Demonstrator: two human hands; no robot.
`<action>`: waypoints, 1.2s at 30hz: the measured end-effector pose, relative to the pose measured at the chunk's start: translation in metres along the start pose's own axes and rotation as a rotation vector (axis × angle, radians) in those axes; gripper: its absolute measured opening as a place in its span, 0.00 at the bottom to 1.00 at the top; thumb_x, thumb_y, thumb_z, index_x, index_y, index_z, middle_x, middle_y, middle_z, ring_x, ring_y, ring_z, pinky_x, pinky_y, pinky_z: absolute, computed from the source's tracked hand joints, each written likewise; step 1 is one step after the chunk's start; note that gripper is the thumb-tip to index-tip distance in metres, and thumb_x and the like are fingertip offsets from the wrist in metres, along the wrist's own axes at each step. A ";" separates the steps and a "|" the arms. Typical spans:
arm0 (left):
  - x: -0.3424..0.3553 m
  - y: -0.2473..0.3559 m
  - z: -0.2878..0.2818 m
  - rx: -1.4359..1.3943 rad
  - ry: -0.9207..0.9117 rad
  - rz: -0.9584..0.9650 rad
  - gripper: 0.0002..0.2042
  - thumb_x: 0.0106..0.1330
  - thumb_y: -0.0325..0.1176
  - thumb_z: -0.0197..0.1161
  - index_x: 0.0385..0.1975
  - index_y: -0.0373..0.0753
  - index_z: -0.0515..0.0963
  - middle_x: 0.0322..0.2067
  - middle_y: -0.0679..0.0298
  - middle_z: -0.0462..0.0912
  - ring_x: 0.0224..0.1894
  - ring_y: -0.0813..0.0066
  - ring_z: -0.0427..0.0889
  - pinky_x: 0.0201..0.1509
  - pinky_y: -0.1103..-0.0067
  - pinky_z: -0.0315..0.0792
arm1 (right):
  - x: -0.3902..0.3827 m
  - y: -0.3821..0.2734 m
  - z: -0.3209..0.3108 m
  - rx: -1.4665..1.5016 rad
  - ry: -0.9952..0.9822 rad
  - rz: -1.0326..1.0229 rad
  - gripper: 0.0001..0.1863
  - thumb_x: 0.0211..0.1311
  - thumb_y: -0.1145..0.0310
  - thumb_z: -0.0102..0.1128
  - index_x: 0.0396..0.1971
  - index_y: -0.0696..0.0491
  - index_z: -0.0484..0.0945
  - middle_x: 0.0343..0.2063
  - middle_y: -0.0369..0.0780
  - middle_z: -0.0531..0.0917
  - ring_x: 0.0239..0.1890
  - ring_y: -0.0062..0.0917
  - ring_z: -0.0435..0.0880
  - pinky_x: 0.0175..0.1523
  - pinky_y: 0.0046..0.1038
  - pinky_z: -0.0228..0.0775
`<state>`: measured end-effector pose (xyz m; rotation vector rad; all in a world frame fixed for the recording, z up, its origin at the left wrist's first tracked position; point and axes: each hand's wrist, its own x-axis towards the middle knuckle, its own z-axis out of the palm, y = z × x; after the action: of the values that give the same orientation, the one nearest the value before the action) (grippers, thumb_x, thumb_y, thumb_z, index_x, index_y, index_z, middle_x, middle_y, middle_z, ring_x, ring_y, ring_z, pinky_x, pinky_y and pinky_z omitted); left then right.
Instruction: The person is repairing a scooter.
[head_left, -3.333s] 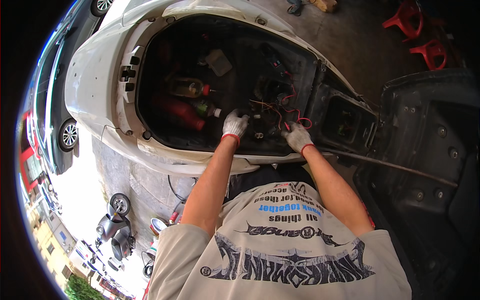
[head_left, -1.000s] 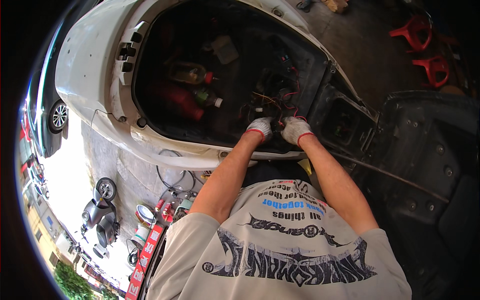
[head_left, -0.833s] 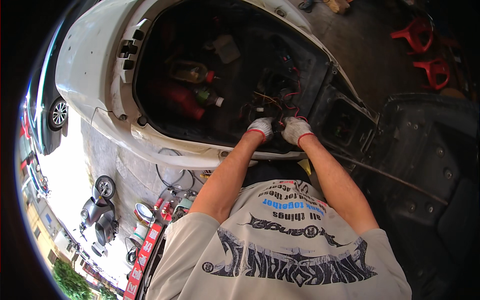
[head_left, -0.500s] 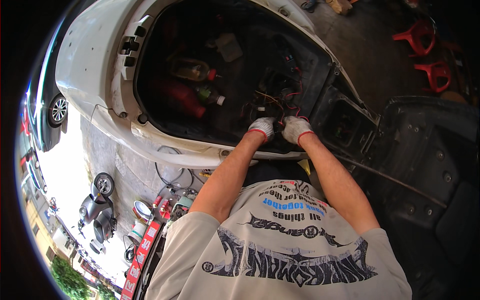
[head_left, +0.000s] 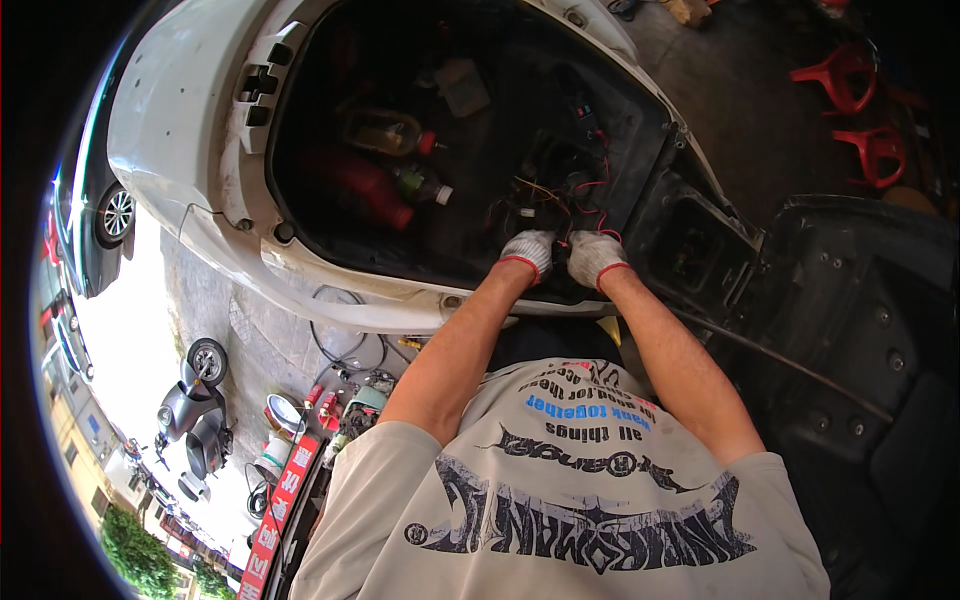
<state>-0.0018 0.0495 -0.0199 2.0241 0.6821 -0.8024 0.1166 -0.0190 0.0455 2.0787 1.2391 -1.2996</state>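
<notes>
Both my hands wear whitish knitted gloves with red cuffs and reach over the near rim of a white scooter's open under-seat compartment (head_left: pixel 400 278). My left hand (head_left: pixel 529 250) is closed, its fingertips lost in the dark; what it pinches, if anything, is hidden. Close by on the right, my right hand (head_left: pixel 597 258) has its fingers closed around a thin wire, mostly covered by the glove. Red wires (head_left: pixel 602 218) loop just beyond it. Yellowish wires (head_left: pixel 540 188) and a small white connector (head_left: pixel 527 212) lie past my left hand.
Inside the compartment are a clear bottle with a red cap (head_left: pixel 385 133), a red bottle (head_left: pixel 365 188), and a green-labelled bottle (head_left: pixel 420 184). The black seat (head_left: pixel 850 320) is tipped open to the right. Red stools (head_left: pixel 845 78), a parked grey scooter (head_left: pixel 195 420) and loose tools stand around.
The view has shifted slightly. Both hands stay at almost the same place by the wires, with the left wrist turned a little.
</notes>
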 end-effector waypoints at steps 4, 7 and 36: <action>0.000 -0.001 0.001 -0.005 -0.002 0.000 0.23 0.56 0.33 0.59 0.54 0.42 0.72 0.50 0.49 0.76 0.53 0.53 0.75 0.56 0.65 0.71 | -0.001 0.000 0.003 0.026 0.033 -0.010 0.18 0.54 0.68 0.51 0.44 0.54 0.79 0.48 0.48 0.79 0.51 0.40 0.79 0.53 0.37 0.73; -0.002 0.002 0.002 -0.041 0.069 0.015 0.17 0.53 0.25 0.57 0.45 0.37 0.77 0.46 0.49 0.79 0.51 0.54 0.78 0.52 0.65 0.74 | -0.001 0.001 0.007 0.033 0.058 -0.024 0.17 0.53 0.68 0.51 0.43 0.54 0.79 0.46 0.48 0.80 0.49 0.40 0.80 0.52 0.37 0.73; -0.019 0.013 -0.020 -0.103 -0.043 -0.069 0.22 0.56 0.28 0.55 0.55 0.39 0.70 0.55 0.50 0.72 0.58 0.55 0.72 0.60 0.67 0.69 | 0.006 0.005 -0.002 0.009 0.001 0.139 0.16 0.54 0.69 0.51 0.43 0.53 0.80 0.46 0.49 0.80 0.50 0.40 0.79 0.54 0.37 0.72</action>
<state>0.0008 0.0562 0.0094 1.8944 0.7569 -0.8323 0.1229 -0.0179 0.0406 2.1302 1.0701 -1.2447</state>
